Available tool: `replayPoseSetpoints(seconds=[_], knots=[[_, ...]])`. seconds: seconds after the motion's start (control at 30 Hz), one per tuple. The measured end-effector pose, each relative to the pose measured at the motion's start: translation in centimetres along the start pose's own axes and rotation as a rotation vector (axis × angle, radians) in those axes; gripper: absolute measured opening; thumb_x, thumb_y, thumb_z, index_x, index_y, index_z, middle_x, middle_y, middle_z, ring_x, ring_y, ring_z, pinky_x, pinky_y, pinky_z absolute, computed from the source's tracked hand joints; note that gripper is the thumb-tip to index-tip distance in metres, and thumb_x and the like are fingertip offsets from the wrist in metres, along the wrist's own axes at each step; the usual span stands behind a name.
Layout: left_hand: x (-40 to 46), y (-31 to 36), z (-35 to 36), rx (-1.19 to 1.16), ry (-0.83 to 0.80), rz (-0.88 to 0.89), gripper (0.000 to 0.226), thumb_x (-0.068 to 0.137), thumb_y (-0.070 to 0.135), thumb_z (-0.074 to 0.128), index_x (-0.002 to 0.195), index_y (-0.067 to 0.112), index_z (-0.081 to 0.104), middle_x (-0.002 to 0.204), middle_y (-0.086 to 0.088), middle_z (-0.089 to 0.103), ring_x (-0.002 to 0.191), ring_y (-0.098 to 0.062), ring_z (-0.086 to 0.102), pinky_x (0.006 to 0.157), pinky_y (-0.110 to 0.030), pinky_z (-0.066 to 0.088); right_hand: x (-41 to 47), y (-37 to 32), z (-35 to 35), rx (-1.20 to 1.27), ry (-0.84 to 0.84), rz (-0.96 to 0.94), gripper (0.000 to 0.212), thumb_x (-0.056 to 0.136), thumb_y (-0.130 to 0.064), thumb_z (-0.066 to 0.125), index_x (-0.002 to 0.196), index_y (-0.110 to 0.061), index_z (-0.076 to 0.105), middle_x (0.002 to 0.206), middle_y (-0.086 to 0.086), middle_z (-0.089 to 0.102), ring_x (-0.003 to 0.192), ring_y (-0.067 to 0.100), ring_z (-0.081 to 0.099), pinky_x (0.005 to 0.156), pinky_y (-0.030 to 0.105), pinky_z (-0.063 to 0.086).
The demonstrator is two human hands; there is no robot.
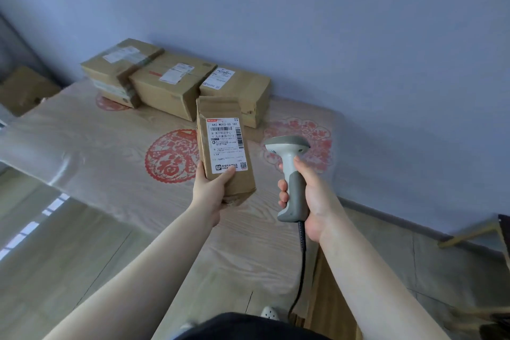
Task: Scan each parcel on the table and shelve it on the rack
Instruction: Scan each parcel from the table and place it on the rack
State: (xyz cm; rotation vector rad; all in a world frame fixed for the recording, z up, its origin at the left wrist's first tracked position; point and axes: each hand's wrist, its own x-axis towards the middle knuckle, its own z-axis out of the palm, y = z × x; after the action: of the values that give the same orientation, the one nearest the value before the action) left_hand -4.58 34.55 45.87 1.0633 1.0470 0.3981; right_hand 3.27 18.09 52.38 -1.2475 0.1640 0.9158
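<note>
Left hand (pixel 210 191): thumb lies across the lower edge of the white shipping label (pixel 226 145), remaining fingers curl round the back of a small brown parcel (pixel 225 146). Parcel is held upright, lifted off the table (pixel 82 146), label side toward the camera.

Right hand (pixel 309 196): fingers wrapped round the grey grip of a handheld scanner (pixel 289 174), forefinger up near the neck. Scanner head sits just right of the parcel, apart from it; black cable (pixel 302 265) hangs from the grip.

Three larger cardboard boxes (pixel 171 83) stand in a row at the table's far edge, against the blue wall (pixel 303 22). Tabletop bears red paper-cut motifs (pixel 171 157) under clear film.
</note>
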Motion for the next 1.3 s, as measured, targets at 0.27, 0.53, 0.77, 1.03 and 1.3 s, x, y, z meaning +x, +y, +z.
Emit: replayPoseSetpoints(seconds=[0.27,0.53,0.77,1.03,1.3], knots=[[-0.4,1.1,-12.8,-0.135,0.131,0.009,0.04,0.085,0.021,0.077,0.116,0.037,0.058,0.114,0.005,0.071,0.099,-0.025,0.07,0.079,-0.064,0.057,-0.5,4.9,9.1,-0.164,-0.106,0.041,0.034,0.096,-0.046,0.053,0.102,-0.014,0.064,0.061,0.001,0.055,0.048,0.012,0.046,0.052,0.023,0.043],[-1.8,3.0,-30.2,-0.259,0.271,-0.012,0.039,0.088,0.019,0.074,0.123,0.03,0.058,0.112,0.003,0.071,0.093,-0.024,0.07,0.077,-0.063,0.057,-2.5,12.9,21.6,-0.302,-0.218,0.095,0.031,0.097,-0.044,0.052,0.101,-0.014,0.062,0.06,0.0,0.053,0.047,0.012,0.043,0.053,0.025,0.039],[-2.7,4.7,-42.9,-0.312,0.344,0.009,0.035,0.089,0.019,0.073,0.118,0.03,0.058,0.107,0.001,0.072,0.085,-0.023,0.07,0.061,-0.052,0.06,-3.6,18.7,32.6,-0.398,-0.321,0.109,0.03,0.096,-0.043,0.052,0.093,-0.015,0.061,0.063,0.001,0.051,0.051,0.014,0.041,0.055,0.027,0.036],[-2.8,8.1,-53.9,-0.381,0.461,0.09,0.038,0.089,0.019,0.073,0.123,0.028,0.058,0.11,0.0,0.073,0.084,-0.021,0.071,0.058,-0.04,0.059,-3.5,22.8,43.3,-0.553,-0.496,0.09,0.032,0.097,-0.042,0.053,0.094,-0.011,0.06,0.058,0.0,0.054,0.05,0.014,0.044,0.053,0.027,0.04],[-0.1,13.1,-62.1,-0.444,0.577,0.119,0.04,0.087,0.02,0.074,0.123,0.028,0.058,0.108,-0.004,0.073,0.083,-0.026,0.07,0.064,-0.048,0.059,0.1,25.2,54.5,-0.608,-0.614,0.075,0.033,0.095,-0.041,0.056,0.095,-0.008,0.057,0.062,0.003,0.056,0.047,0.014,0.047,0.051,0.028,0.044]])
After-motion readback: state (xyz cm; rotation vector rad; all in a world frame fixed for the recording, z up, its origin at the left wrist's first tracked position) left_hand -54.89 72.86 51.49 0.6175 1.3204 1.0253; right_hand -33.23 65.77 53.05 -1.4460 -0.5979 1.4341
